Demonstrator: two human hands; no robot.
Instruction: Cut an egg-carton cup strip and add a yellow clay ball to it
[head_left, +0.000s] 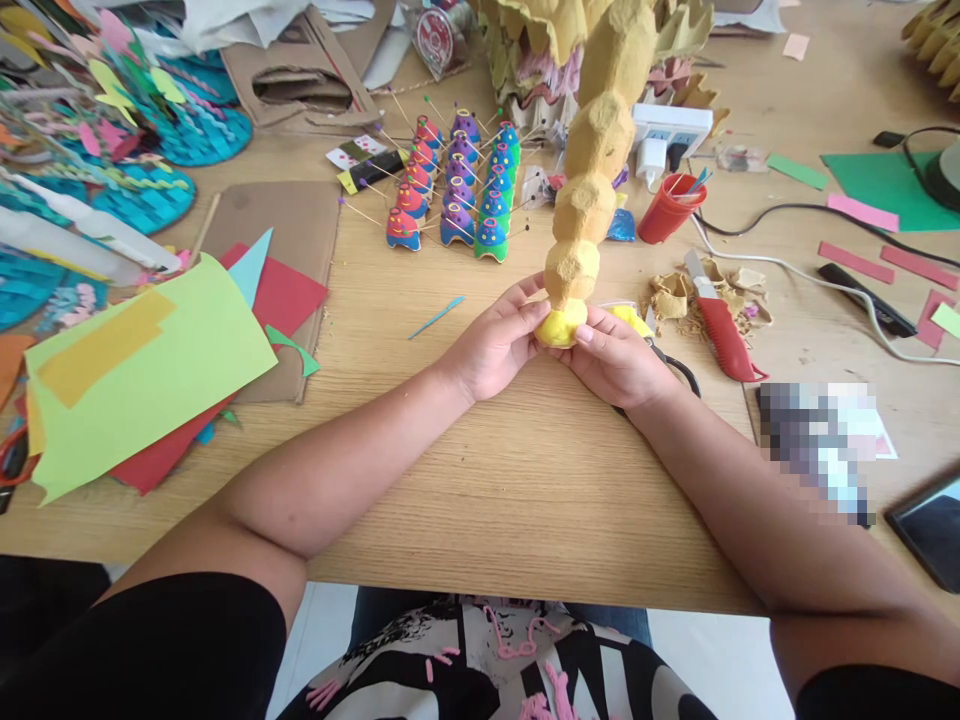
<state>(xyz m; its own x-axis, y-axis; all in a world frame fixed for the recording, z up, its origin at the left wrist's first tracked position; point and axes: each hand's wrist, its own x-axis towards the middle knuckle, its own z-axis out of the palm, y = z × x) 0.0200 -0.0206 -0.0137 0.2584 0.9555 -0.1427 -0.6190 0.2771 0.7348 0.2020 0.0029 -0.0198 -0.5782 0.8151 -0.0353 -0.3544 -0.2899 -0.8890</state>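
A long strip of yellow egg-carton cups [581, 210] stands upright between my hands, its lowest cup a brighter yellow. My left hand [499, 345] closes on that bottom cup from the left, thumb against its side. From the right, my right hand [619, 355] grips the same cup, thumb in front. Behind my right hand lie scissors with a black handle [686, 370], partly hidden, and a small bright yellow piece [631, 320]. A thin blue stick [436, 317] rests on the table left of the strip.
Rows of painted carton caterpillars [457, 190] with pin-like sticks stand at the back. Coloured paper sheets [150, 360] lie left. To the right are a red-handled knife [724, 330], carton scraps [671, 295], a red cup [670, 210], a power strip [671, 125] and cables.
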